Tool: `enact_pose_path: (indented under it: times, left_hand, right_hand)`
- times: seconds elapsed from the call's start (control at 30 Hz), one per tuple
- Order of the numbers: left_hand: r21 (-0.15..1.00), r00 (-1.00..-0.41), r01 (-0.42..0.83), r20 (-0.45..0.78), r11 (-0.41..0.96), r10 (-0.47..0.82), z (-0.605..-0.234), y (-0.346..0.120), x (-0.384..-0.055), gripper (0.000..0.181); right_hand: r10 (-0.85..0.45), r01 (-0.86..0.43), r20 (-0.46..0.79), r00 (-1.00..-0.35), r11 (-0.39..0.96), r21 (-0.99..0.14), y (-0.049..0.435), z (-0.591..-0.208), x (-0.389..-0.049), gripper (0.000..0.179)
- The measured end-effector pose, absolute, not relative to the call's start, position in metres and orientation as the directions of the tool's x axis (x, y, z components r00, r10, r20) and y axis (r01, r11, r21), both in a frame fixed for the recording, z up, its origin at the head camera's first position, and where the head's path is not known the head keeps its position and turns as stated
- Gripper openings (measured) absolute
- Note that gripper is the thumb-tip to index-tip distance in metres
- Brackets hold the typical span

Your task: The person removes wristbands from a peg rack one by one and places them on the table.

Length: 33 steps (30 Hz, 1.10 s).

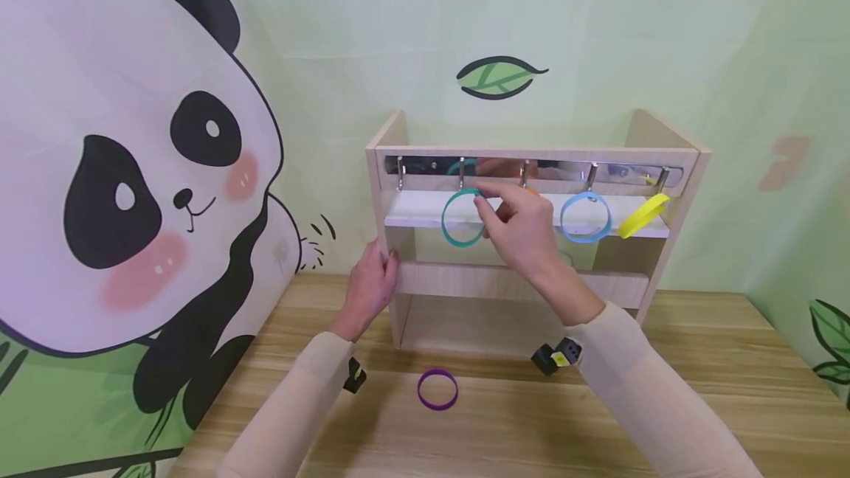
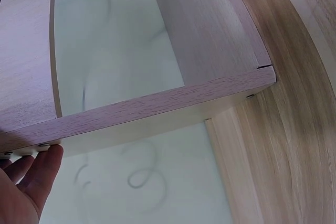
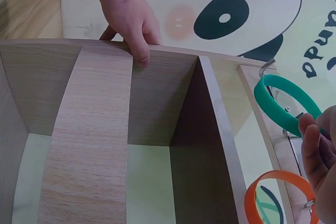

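Observation:
My right hand (image 1: 521, 223) pinches a teal-green wristband (image 1: 446, 227) between thumb and fingers, its top edge right at the second hook (image 1: 462, 172) of the rack. My left hand (image 1: 372, 282) grips the left side panel (image 2: 131, 111) of the wooden rack, thumb over the front edge and fingers along the outside. An orange wristband (image 3: 252, 195) hangs at the middle hook, mostly hidden behind my right hand in the head view. Light blue (image 1: 586, 238) and yellow (image 1: 643, 216) wristbands hang from the two hooks on the right.
A purple wristband (image 1: 437, 407) lies flat on the wood-grain table (image 1: 505, 434) before the rack. The leftmost hook (image 1: 401, 172) carries no band. Behind the rack stands a pale green backdrop (image 1: 332, 94) with a panda picture (image 1: 133, 35).

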State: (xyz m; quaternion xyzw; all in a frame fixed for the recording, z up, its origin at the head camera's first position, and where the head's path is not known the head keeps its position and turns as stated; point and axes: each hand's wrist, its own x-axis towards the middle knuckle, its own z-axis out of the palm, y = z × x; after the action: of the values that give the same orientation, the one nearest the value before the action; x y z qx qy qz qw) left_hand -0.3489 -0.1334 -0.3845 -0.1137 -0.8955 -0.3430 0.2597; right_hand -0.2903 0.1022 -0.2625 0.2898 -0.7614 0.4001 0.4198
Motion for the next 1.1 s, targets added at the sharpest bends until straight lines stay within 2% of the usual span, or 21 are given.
enact_pose_path:
  times: [0.4, 0.73, 0.97, 1.1]
  left_hand:
    - [0.559, -0.850, 0.387, 0.524, 0.733, 0.049, -0.384, -0.135, -0.350, 0.036]
    - [0.562, -0.852, 0.383, 0.522, 0.733, 0.044, -0.384, -0.135, -0.349, 0.034]
    - [0.574, -0.863, 0.368, 0.503, 0.731, 0.040, -0.384, -0.136, -0.348, 0.035]
    - [0.572, -0.864, 0.375, 0.502, 0.730, 0.051, -0.384, -0.135, -0.349, 0.037]
  right_hand:
    - [-0.149, -0.772, 0.875, -0.460, 0.554, -0.311, 0.111, -0.273, -0.282, 0.020]
    - [-0.230, -0.800, 0.886, -0.403, 0.558, -0.219, 0.119, -0.296, -0.280, 0.016]
    - [-0.263, -0.789, 0.854, -0.450, 0.564, -0.243, 0.124, -0.320, -0.273, 0.016]
    - [-0.270, -0.792, 0.851, -0.450, 0.561, -0.241, 0.127, -0.333, -0.271, 0.015]
